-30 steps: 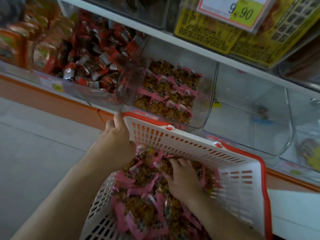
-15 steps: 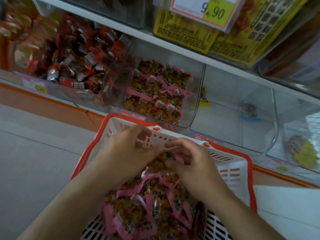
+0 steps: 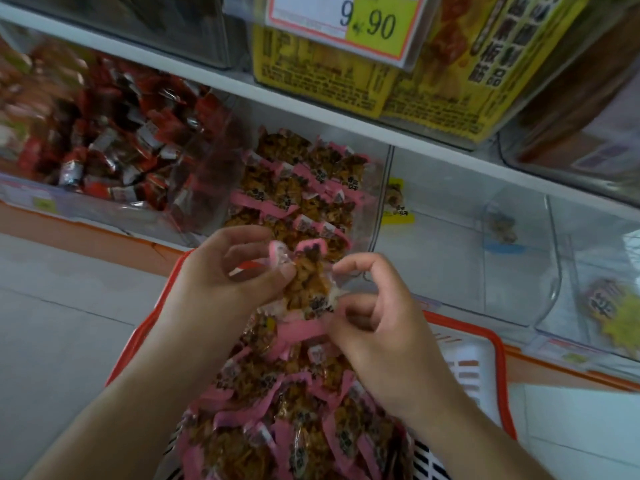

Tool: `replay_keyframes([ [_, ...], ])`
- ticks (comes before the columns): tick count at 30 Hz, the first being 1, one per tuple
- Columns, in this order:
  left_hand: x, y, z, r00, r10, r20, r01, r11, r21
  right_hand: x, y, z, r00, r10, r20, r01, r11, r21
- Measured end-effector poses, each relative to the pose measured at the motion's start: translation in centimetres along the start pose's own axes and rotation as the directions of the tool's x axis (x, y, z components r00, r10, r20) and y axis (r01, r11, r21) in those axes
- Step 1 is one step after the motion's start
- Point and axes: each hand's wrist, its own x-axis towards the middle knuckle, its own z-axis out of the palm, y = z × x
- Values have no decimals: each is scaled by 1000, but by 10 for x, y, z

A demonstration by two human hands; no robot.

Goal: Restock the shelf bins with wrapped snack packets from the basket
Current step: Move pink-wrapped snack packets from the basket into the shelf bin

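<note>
holding one pink-edged packet (image 3: 308, 285) between them, both hands hover over the basket (image 3: 498, 344): the left hand (image 3: 221, 282) pinches its far-left end, the right hand (image 3: 374, 317) its near-right edge. the packet's long axis runs near to far, pointing at the pink-packet bin (image 3: 374, 188) just beyond. neither hand looks clearly nearer the bin. the basket's near end is cut off, and its heap of packets (image 3: 294, 427) hides the bottom.

White shelf (image 3: 450, 157) with clear bins (image 3: 467, 244) of wrapped snacks.
</note>
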Motion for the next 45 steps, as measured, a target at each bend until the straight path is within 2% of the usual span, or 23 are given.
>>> replay_keyframes([
  [3, 4, -1, 9, 1000, 2, 23, -2, 1000, 1, 0, 3, 2, 984, -177, 23, 177, 951, -252],
  [5, 5, -3, 11, 1000, 1, 30, -1, 999, 33, 3, 5, 1, 981, -194, 28, 193, 929, -315],
  [11, 7, -1, 7, 1000, 10, 22, -12, 997, 82, 11, 11, 8, 981, -169, -94, 141, 958, -251],
  [13, 11, 1, -2, 995, 90, -45, -78, 973, 217, 17, 4, 12, 979, -136, -151, 107, 977, -187],
  [14, 15, 0, -8, 985, 154, -78, -117, 929, 351, 24, -1, 13, 976, -120, -183, 89, 981, -171],
  [16, 20, -1, -21, 964, 258, -67, -157, 752, 641, 48, -11, 17, 963, -100, -250, 56, 982, -178],
  [18, 22, -4, -28, 960, 281, -8, -173, 615, 769, 82, -21, 21, 950, -79, -303, 22, 982, -189],
  [21, 20, -3, -29, 968, 249, 42, -186, 587, 788, 133, -33, 25, 931, -66, -358, -33, 964, -263],
  [25, 21, -2, -30, 965, 255, 53, -197, 583, 789, 180, -29, 25, 899, 28, -436, -211, 902, -376],
  [28, 25, -3, -33, 967, 249, 55, -195, 587, 786, 195, -20, 28, 900, 45, -434, -256, 860, -441],
  [31, 26, -3, -34, 965, 256, 60, -206, 594, 778, 204, -9, 34, 917, -38, -398, -238, 748, -619],
  [36, 25, -4, -32, 958, 280, 68, -222, 566, 794, 204, -7, 39, 928, 24, -371, -327, 526, -785],
  [41, 27, -3, -33, 950, 305, 71, -238, 555, 797, 195, -15, 38, 944, -5, -329, -277, 527, -804],
  [43, 28, 1, -35, 941, 334, 60, -251, 567, 785, 178, -23, 36, 949, -125, -288, -176, 548, -818],
  [45, 26, 5, -38, 937, 348, 30, -240, 578, 780, 143, -32, 36, 938, -297, -181, 15, 554, -832],
])
